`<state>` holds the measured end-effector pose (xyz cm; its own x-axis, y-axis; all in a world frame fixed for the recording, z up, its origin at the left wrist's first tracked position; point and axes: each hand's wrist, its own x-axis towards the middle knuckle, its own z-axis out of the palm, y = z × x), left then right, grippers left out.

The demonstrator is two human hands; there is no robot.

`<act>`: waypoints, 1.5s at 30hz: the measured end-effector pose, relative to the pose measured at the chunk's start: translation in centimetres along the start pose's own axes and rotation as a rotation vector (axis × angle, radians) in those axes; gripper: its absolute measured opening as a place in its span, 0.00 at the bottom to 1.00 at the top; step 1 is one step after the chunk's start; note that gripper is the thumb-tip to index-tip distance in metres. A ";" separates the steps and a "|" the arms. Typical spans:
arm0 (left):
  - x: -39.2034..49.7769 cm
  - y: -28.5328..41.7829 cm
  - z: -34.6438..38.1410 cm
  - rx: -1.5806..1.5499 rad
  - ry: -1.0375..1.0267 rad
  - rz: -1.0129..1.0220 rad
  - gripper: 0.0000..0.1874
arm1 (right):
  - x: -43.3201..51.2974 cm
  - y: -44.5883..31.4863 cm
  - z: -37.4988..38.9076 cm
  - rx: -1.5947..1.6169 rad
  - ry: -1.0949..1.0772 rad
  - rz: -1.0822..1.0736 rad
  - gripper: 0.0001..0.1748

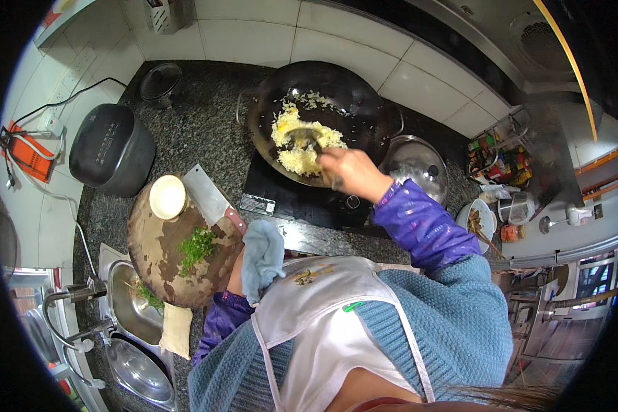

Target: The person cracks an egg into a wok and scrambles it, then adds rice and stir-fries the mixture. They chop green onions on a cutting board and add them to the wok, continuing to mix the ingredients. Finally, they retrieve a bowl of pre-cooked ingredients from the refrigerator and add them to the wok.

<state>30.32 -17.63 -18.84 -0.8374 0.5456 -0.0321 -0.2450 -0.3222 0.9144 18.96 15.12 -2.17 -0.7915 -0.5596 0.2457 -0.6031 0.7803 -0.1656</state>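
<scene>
My right hand (354, 172) grips the handle of a metal spatula or ladle (306, 135), blurred by motion, over the near part of a dark wok (360, 121). Its head rests among fried rice with yellow egg bits (298, 160). Some loose grains cling to the wok's far wall. My left hand (236, 275) is low by the counter's front edge, its fingers hidden behind a bunched light blue cloth (261, 257) that it holds. Beside it, a round wooden chopping board (149, 247) carries chopped green herbs (195, 248), a cream bowl (167, 196) and a cleaver (206, 193).
The wok sits on a black cooktop (309, 203). A domed metal lid (417, 165) lies to its right, near a white bowl of food with chopsticks (486, 213). At left are a dark rice cooker (110, 149) and a steel sink (118, 298) with a tap (80, 292).
</scene>
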 end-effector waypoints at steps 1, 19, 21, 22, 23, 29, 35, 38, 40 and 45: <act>-0.6 0.7 0.6 -0.023 0.125 -0.099 0.14 | 0.3 0.4 0.2 -0.026 -0.011 0.099 0.21; 7.3 1.1 2.8 1.603 0.168 0.419 0.12 | -1.3 4.1 -3.8 0.204 0.293 0.577 0.13; 7.9 0.0 3.3 1.739 0.211 0.325 0.15 | -0.5 7.6 -4.5 0.110 0.456 0.806 0.10; 7.9 -0.3 3.5 1.790 0.175 0.193 0.17 | 0.1 9.1 -4.4 0.080 0.431 0.832 0.11; 7.7 -0.5 3.5 1.788 0.205 0.224 0.17 | 0.8 10.1 -3.9 0.012 0.464 0.881 0.11; 3.3 1.0 1.9 1.526 0.297 0.160 0.16 | 4.0 7.7 3.2 0.489 0.508 0.369 0.13; -1.3 2.7 0.0 1.269 0.505 0.235 0.12 | -0.7 -0.3 -2.5 0.159 0.055 -0.198 0.18; -2.0 3.4 -0.2 1.256 0.575 0.295 0.14 | -2.8 -2.7 -8.2 0.122 -0.073 -0.209 0.19; -1.8 3.7 -0.1 1.248 0.595 0.335 0.16 | -3.5 -3.7 -10.0 0.170 -0.110 -0.150 0.16; -0.5 4.4 0.8 1.196 0.595 0.419 0.16 | -2.7 -1.7 -7.5 0.113 -0.179 -0.002 0.12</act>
<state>30.06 -18.72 -14.52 -0.8968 0.0716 0.4366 0.3790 0.6334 0.6746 22.86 17.45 4.60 -0.7890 -0.6100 0.0740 -0.6042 0.7483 -0.2740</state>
